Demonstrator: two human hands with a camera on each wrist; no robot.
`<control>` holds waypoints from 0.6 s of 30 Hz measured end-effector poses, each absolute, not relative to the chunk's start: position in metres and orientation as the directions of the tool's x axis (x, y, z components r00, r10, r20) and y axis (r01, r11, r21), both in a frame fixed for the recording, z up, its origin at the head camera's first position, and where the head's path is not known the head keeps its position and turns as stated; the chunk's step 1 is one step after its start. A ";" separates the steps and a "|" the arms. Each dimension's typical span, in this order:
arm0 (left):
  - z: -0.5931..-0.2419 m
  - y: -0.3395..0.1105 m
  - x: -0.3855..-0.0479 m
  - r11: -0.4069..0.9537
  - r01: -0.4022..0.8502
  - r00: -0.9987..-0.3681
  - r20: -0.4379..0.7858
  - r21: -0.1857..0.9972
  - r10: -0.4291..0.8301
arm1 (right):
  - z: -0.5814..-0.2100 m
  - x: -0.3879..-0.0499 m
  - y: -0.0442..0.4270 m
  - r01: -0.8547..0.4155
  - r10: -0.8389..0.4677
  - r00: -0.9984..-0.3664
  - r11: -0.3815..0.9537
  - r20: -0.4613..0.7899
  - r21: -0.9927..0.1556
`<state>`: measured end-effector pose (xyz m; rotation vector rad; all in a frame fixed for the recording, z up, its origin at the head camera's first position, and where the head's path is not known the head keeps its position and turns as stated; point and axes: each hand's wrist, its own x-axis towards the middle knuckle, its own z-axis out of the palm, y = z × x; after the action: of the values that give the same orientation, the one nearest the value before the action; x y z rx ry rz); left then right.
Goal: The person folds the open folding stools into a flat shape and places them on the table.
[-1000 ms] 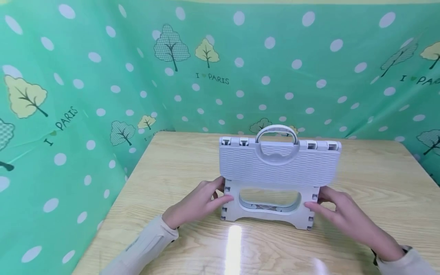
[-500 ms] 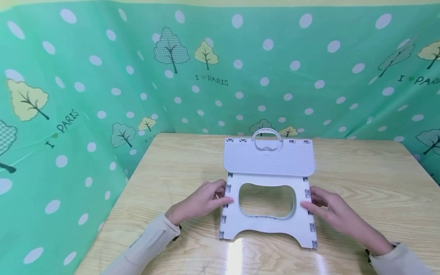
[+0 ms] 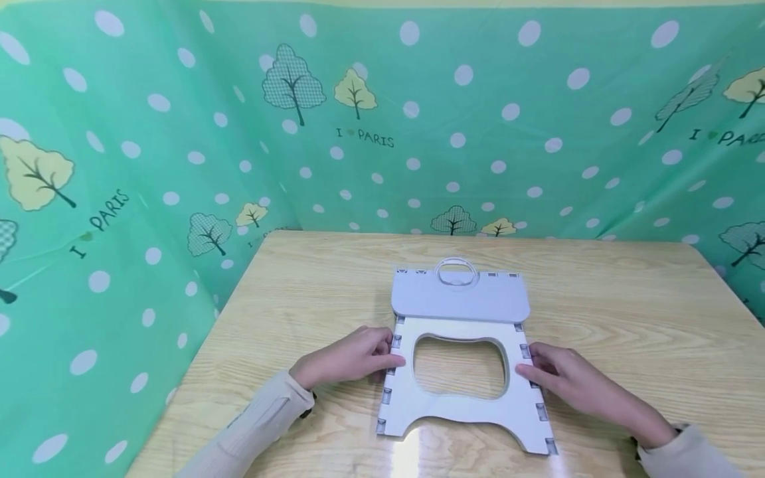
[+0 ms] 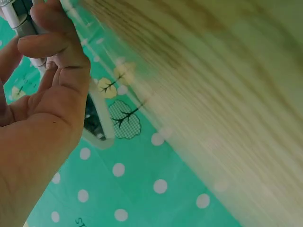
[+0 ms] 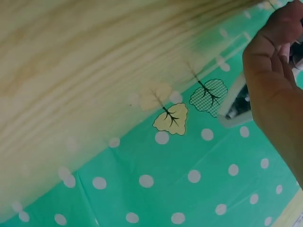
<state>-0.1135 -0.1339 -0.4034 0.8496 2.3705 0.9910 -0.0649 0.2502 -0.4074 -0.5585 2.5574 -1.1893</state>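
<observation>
A pale grey-white folding step stool (image 3: pixel 460 295) is folded nearly flat and leans back over the table in the head view. Its looped carry handle (image 3: pixel 457 273) points to the far side, and its notched leg panel with a large opening faces me. My left hand (image 3: pixel 352 358) grips the panel's left edge, thumb on the front face and fingers behind. On the opposite edge, my right hand (image 3: pixel 576 382) holds it the same way. Both wrist views catch part of the stool's edge beside the hands; the fingertips behind the panel are hidden in the head view.
The stool is over a light wood-grain table (image 3: pixel 299 285). Behind and to the left hangs a green dotted cloth (image 3: pixel 382 119) printed with trees. A bright light reflection lies on the tabletop near the stool's feet.
The stool's seat has folded down against the legs, making it flatter, and its top has tipped back and lower. Both hands keep their hold and have moved slightly nearer to me.
</observation>
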 end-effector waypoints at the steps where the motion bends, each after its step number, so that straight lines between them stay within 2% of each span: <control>1: -0.404 -0.134 -0.113 0.564 0.359 -0.717 -0.167 0.744 0.677 | -0.408 -0.064 0.250 -0.231 -0.453 -0.888 0.591 -0.080 -0.772; 6: -0.405 -0.132 -0.111 0.601 0.317 -0.713 -0.233 0.733 0.661 | -0.409 -0.059 0.248 -0.238 -0.452 -0.888 0.607 -0.083 -0.758; 12: -0.405 -0.132 -0.108 0.625 0.319 -0.719 -0.248 0.712 0.649 | -0.405 -0.059 0.243 -0.216 -0.427 -0.894 0.679 -0.138 -0.701; 16: -0.403 -0.132 -0.106 0.656 0.376 -0.746 -0.207 0.655 0.633 | -0.397 -0.057 0.246 -0.219 -0.408 -0.899 0.737 -0.162 -0.639; 18: -0.401 -0.133 -0.105 0.682 0.416 -0.778 -0.152 0.601 0.609 | -0.392 -0.057 0.250 -0.223 -0.382 -0.911 0.772 -0.155 -0.595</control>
<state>-0.1049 -0.1330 -0.4007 0.8073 2.5552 0.7921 -0.0569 0.2499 -0.3924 -0.4702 2.7005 -0.8570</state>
